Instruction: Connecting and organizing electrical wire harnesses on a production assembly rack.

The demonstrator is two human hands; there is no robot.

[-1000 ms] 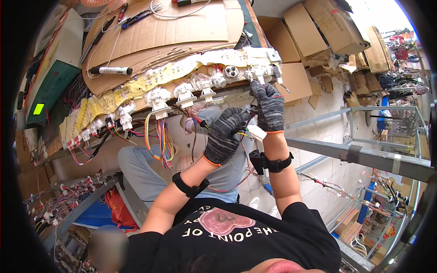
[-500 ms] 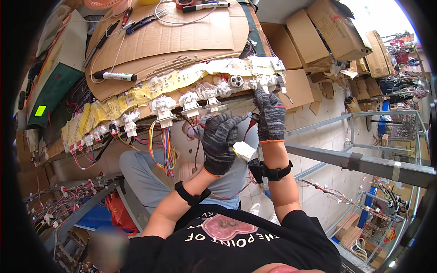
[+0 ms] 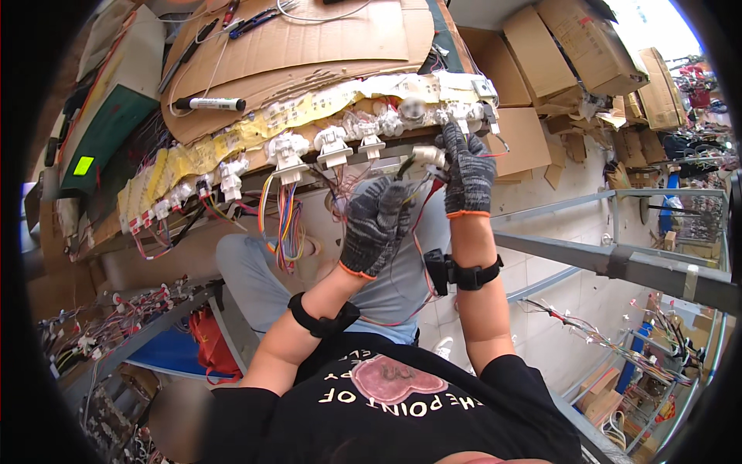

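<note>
My left hand (image 3: 377, 224), in a dark grey knit glove with an orange cuff, is closed on thin wires below the board edge. A white plug connector (image 3: 427, 157) sits between my hands, beside my right thumb, with dark wires at its left end. My right hand (image 3: 468, 178), gloved alike, reaches up to the right end of the long wiring board (image 3: 309, 116). Its fingers are bent around red and black wires (image 3: 425, 203); the fingertips are partly hidden against the white connectors there. White sockets (image 3: 333, 147) line the board's near edge.
Colourful wire bundles (image 3: 284, 220) hang from the board. Cardboard (image 3: 340, 39) with a marker (image 3: 210, 104) lies behind it. A green-fronted box with a lit display (image 3: 83, 165) stands left. Metal rails (image 3: 618, 261) and cartons (image 3: 533, 54) are to the right, a wire rack (image 3: 131, 332) lower left.
The white plug connector has moved up from below my left hand to beside my right thumb. My left hand's fingers have turned upward. The whole view has shifted slightly.
</note>
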